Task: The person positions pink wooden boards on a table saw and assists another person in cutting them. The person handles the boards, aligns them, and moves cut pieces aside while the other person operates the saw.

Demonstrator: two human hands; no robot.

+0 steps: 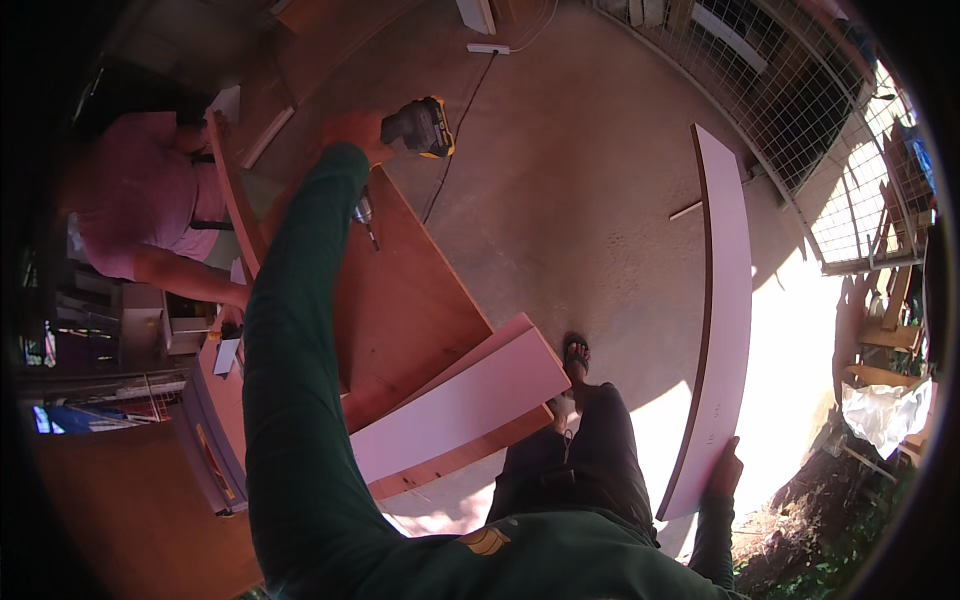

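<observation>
My left arm reaches far forward. Its hand (360, 138) is closed round a cordless drill (420, 127) with a black and yellow battery; the drill's bit points down over a brown wooden panel (400, 290). On my right side, my right hand (724, 470) grips the edge of a long white board (722, 300) near its lower end. The board stretches away from me, its brown edge facing left. Another white board (465, 410) lies across the near part of the brown panel, just left of my legs.
A person in a pink shirt (150, 200) is at the left, an arm reaching toward the work. A cable (463, 135) runs over the concrete floor to a white power strip (488, 48). Wire mesh panels (800, 130) stand at the far right, with wood scraps (890, 330) nearby.
</observation>
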